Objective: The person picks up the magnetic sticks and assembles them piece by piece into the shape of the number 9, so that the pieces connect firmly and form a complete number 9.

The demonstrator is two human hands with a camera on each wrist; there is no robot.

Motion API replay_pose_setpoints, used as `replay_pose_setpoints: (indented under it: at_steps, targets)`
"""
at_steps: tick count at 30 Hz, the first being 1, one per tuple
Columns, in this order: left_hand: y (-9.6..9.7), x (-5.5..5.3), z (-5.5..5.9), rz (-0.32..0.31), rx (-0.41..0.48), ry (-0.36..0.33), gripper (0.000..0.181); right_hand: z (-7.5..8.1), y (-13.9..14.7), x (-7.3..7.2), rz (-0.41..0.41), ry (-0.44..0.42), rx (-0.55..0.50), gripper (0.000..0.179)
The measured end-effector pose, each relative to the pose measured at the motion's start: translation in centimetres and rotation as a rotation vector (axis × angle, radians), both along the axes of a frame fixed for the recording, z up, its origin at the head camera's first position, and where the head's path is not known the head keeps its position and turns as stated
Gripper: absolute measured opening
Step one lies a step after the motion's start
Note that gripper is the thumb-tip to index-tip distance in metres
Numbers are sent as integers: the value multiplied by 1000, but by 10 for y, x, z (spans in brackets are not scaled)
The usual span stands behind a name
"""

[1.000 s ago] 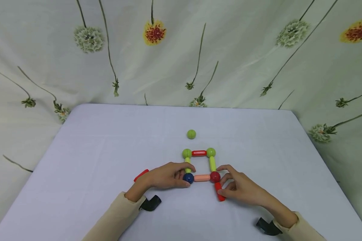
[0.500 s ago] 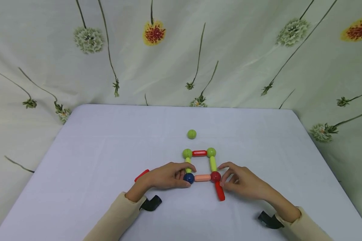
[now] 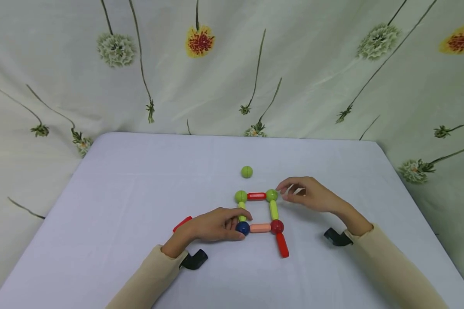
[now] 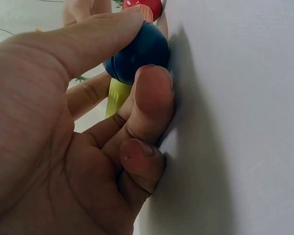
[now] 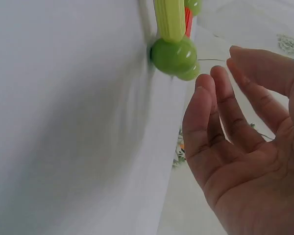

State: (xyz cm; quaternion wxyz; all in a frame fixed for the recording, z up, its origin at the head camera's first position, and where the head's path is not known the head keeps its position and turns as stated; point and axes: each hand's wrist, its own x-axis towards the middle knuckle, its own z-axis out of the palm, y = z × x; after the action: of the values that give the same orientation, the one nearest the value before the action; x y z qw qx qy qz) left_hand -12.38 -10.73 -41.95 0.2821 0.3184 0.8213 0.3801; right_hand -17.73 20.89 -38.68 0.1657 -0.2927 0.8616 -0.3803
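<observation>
On the table lies a four-sided frame of toy balls and sticks. My left hand (image 3: 216,225) grips the blue ball (image 4: 142,54) at its near left corner, thumb on one side and fingers round the other. A pink stick (image 3: 260,228) joins the blue ball to the red ball (image 3: 277,226), from which a red stick (image 3: 282,245) points toward me. Yellow-green sticks (image 3: 274,210) form the sides, and another red stick (image 3: 257,196) spans the far side. My right hand (image 3: 313,195), fingers loosely bent and holding nothing, hovers beside the far right green ball (image 5: 174,55).
A loose green ball (image 3: 247,172) lies beyond the frame. Another red piece (image 3: 182,223) is partly hidden behind my left wrist. The white-covered table (image 3: 158,171) ends at a flowered cloth backdrop (image 3: 216,86).
My right hand has let go of the near red stick and moved away from me, up to the far right green ball. The left hand stays at the blue ball.
</observation>
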Motion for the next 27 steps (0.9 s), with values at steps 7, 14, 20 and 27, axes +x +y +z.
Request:
replay_pose_setpoints:
  at_steps: [7, 14, 20, 27]
  targets:
    - [0, 0, 1, -8, -7, -2, 42, 3, -23, -57, 13, -111, -62, 25]
    - [1, -1, 2, -15, 1, 1, 43, -5, -48, -92, 65, -216, -9, 31]
    - [0, -1, 1, -19, 6, 2, 43, -10, -63, -104, 108, -306, 23, 36]
    - [-1, -1, -1, -13, -5, 3, 44, -7, -76, -104, 142, -386, 45, 44]
